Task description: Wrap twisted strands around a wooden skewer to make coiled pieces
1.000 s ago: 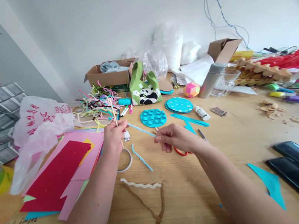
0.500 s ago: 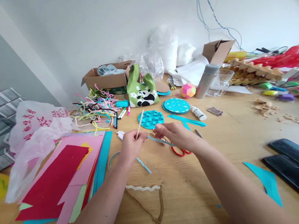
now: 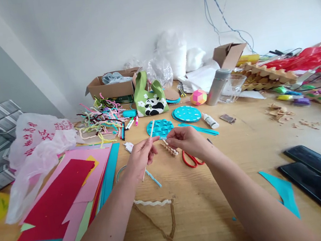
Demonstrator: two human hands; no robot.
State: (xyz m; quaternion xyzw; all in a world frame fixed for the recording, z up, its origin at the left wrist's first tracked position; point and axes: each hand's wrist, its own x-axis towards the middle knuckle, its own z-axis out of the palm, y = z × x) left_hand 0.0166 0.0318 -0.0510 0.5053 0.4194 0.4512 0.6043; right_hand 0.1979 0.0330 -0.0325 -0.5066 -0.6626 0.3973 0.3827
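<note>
My left hand [image 3: 142,157] is closed around a thin pale stick [image 3: 152,128], whose upper end pokes up past the thumb. Facing it, my right hand [image 3: 188,141] pinches a light blue strip [image 3: 163,138]; a short bit of it shows between the two hands. Below the left hand, a twisted blue cord [image 3: 154,179] lies on the wooden table; whether it joins the strip is hidden. Red-handled scissors [image 3: 191,160] rest under my right wrist, beside a small beaded piece [image 3: 169,149]. A round blue scalloped piece [image 3: 163,128] lies just behind the hands.
Coloured paper sheets [image 3: 60,196] are stacked at left. Brown cord with a white wavy strip [image 3: 153,203] lies in front. Behind are a green panda bag [image 3: 151,101], fuzzy stems [image 3: 99,117], a glue bottle [image 3: 210,121] and a grey flask [image 3: 218,87]. Black phones [image 3: 315,186] lie right.
My hands have drawn closer together, and the blue strip's long stretch below the right hand no longer shows. The stick stands more upright, its lower end now visible below the left hand.
</note>
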